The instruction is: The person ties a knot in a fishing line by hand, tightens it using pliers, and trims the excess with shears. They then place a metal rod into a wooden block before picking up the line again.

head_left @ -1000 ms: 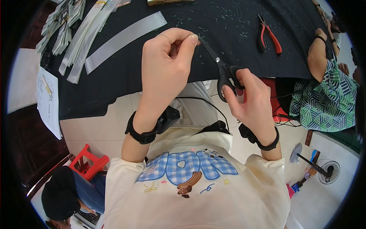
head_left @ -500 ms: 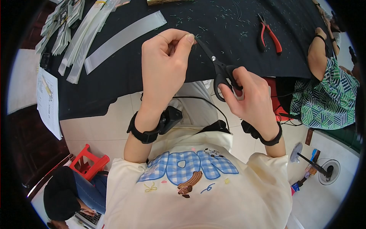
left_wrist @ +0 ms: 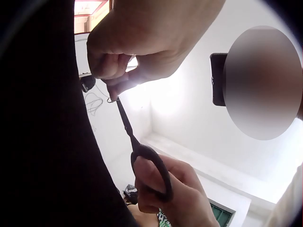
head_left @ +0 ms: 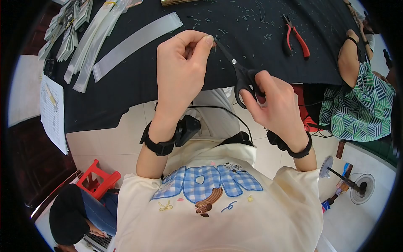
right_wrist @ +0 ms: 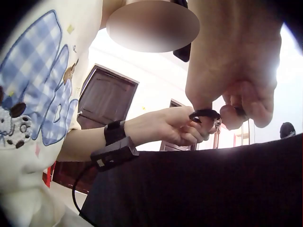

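Observation:
Above the table edge in the head view, my left hand (head_left: pixel 181 65) pinches something tiny between thumb and forefinger. The left wrist view shows a small thin thread-like loop (left_wrist: pixel 110 100) poking out at those fingertips; the rest of it is hidden by the fingers. My right hand (head_left: pixel 277 101) grips black-handled scissors (head_left: pixel 234 61), thumb and fingers through the handle loops. The blade tips point up and left, right at the left fingertips. From the right wrist, a scissor handle (right_wrist: pixel 204 114) shows around the thumb.
Red-handled pliers (head_left: pixel 298 40) lie on the black tablecloth (head_left: pixel 138 94), among scattered thread-like clippings. Clear plastic sleeves (head_left: pixel 136 44) and bundled packets (head_left: pixel 69 35) lie at left, beside a written sheet (head_left: pixel 53 119). Another person in a patterned garment (head_left: pixel 357 109) sits at right.
The scissors and right hand have shifted slightly left and up. My left fingertips moved a little left, still pinching. The scissor tips stay close by them.

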`<state>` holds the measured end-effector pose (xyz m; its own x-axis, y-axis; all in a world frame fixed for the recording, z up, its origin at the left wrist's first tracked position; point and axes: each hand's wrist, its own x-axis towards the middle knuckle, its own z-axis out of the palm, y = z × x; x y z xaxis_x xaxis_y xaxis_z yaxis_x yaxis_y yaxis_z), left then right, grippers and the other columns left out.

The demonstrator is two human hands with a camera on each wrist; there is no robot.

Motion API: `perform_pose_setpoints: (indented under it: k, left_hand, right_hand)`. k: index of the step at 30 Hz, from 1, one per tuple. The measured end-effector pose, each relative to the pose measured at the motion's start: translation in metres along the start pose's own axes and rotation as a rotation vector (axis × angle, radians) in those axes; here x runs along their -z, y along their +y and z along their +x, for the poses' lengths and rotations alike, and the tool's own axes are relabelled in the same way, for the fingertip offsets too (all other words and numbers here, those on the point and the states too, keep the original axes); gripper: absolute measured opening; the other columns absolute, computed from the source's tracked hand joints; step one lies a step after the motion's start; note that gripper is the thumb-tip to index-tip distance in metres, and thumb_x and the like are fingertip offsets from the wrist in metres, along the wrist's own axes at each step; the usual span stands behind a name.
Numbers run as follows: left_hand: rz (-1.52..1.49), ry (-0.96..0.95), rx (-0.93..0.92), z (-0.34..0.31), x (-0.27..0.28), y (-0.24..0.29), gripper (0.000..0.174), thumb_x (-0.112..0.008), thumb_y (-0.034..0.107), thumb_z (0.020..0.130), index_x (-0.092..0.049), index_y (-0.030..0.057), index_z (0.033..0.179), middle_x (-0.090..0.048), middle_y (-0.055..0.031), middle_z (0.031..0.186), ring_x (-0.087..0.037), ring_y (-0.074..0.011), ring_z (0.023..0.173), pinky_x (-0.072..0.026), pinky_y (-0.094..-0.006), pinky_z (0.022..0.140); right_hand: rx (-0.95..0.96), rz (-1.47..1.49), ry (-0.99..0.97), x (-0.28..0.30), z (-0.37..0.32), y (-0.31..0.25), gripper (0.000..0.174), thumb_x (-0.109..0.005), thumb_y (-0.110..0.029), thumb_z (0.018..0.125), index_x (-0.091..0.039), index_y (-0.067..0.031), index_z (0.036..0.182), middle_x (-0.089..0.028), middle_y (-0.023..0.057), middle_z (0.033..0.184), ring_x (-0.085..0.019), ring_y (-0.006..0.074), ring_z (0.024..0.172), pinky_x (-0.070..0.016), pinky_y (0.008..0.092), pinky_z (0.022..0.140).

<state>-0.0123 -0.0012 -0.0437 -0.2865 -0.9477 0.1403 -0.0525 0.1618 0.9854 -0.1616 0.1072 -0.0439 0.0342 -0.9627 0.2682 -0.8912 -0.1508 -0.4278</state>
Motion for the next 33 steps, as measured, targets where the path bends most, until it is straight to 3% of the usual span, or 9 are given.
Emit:
perform_pose_setpoints:
  k: [11, 13, 14, 29, 31, 33]
  left_hand:
    - [0.039, 0.006, -0.018, 0.0017, 0.0000, -0.0036, 0.016, -0.057, 0.009, 0.083, -0.063, -0.0046, 0.076, -0.047, 0.0038, 0.052, -0.036, -0.0013, 0.048, -0.0262, -0.0205, 0.043]
    - [0.062, -0.038, 0.008, 0.0013, 0.0011, -0.0039, 0.017, -0.060, 0.013, 0.084, -0.065, -0.0032, 0.085, -0.060, 0.0011, 0.070, -0.039, 0.0003, 0.052, -0.0248, -0.0172, 0.045]
    - [0.063, -0.038, 0.008, 0.0013, 0.0015, -0.0037, 0.017, -0.060, 0.013, 0.084, -0.065, -0.0032, 0.085, -0.060, 0.0011, 0.070, -0.039, 0.0003, 0.052, -0.0248, -0.0172, 0.045]
    - [0.086, -0.039, -0.007, 0.0021, 0.0015, -0.0019, 0.017, -0.060, 0.014, 0.084, -0.065, -0.0027, 0.084, -0.059, 0.0018, 0.068, -0.036, 0.0006, 0.050, -0.0230, -0.0182, 0.044]
    - [0.052, -0.014, -0.027, 0.0026, 0.0007, -0.0021, 0.016, -0.058, 0.009, 0.083, -0.063, -0.0043, 0.076, -0.046, 0.0038, 0.052, -0.035, -0.0013, 0.048, -0.0249, -0.0208, 0.043]
    - [0.052, -0.015, -0.007, 0.0022, 0.0005, 0.0009, 0.016, -0.058, 0.009, 0.083, -0.063, -0.0043, 0.076, -0.046, 0.0038, 0.052, -0.035, -0.0014, 0.048, -0.0249, -0.0208, 0.043]
  right_hand:
    - [-0.039, 0.007, -0.015, -0.0007, 0.0008, 0.0006, 0.028, -0.067, -0.018, 0.075, -0.045, -0.0010, 0.078, -0.045, 0.0106, 0.052, -0.049, 0.0264, 0.048, -0.0390, 0.0357, 0.046]
    - [-0.030, -0.005, -0.011, 0.0008, 0.0015, 0.0001, 0.028, -0.067, -0.018, 0.076, -0.045, -0.0009, 0.078, -0.045, 0.0106, 0.052, -0.049, 0.0264, 0.048, -0.0389, 0.0358, 0.046]
    - [-0.020, -0.015, -0.007, 0.0011, 0.0018, -0.0002, 0.028, -0.067, -0.018, 0.076, -0.045, -0.0009, 0.078, -0.045, 0.0106, 0.052, -0.049, 0.0264, 0.048, -0.0389, 0.0360, 0.046]
    - [0.014, -0.010, -0.019, 0.0071, 0.0028, 0.0014, 0.027, -0.067, -0.017, 0.077, -0.045, -0.0015, 0.077, -0.045, 0.0102, 0.051, -0.049, 0.0272, 0.048, -0.0391, 0.0366, 0.046]
    - [0.017, -0.013, -0.017, 0.0061, 0.0029, 0.0028, 0.027, -0.066, -0.017, 0.077, -0.045, -0.0014, 0.078, -0.045, 0.0102, 0.051, -0.049, 0.0271, 0.048, -0.0390, 0.0366, 0.046]
    - [0.021, -0.016, -0.016, 0.0044, 0.0028, 0.0035, 0.027, -0.066, -0.018, 0.077, -0.045, -0.0013, 0.078, -0.045, 0.0102, 0.051, -0.050, 0.0270, 0.048, -0.0390, 0.0365, 0.046]
